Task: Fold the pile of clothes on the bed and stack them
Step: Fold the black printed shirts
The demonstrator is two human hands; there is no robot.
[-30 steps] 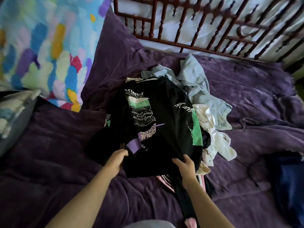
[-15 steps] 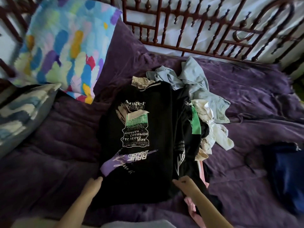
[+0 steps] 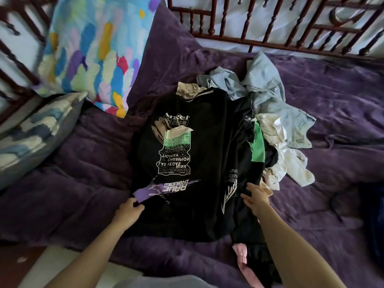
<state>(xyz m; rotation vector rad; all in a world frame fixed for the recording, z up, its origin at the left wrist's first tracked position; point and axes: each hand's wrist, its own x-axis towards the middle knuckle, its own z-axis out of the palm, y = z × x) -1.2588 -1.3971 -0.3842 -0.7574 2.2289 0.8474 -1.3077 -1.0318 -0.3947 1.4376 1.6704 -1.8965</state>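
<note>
Since half a second ago both hands have slid up from the hem corners of the black T-shirt (image 3: pixel 207 154). The left hand (image 3: pixel 129 213) is now at the purple streak of the print and the right hand (image 3: pixel 257 198) is beside the white script.

The bed (image 3: pixel 62 204) carries everything. The shirt lies print-up just beyond the fingers. Its long axis runs straight away from them, hem nearest and neck end toward the headboard (image 3: pixel 291 28). Its right side is doubled inward and rumpled, overlapping the unfolded pile (image 3: pixel 270 125). There a denim garment (image 3: pixel 268 88) and a white garment (image 3: pixel 288 163) sit beyond and right of the right fingers.

The left fingers (image 3: pixel 138 206) curl on the shirt's left edge, seemingly pinching it. The right fingers (image 3: pixel 252 187) lie fairly straight on the cloth and hold nothing.

The step, I judge, wants the right fold smoothed flat first. Then the left edge comes over to match, with both edges parallel to the long axis.
</note>
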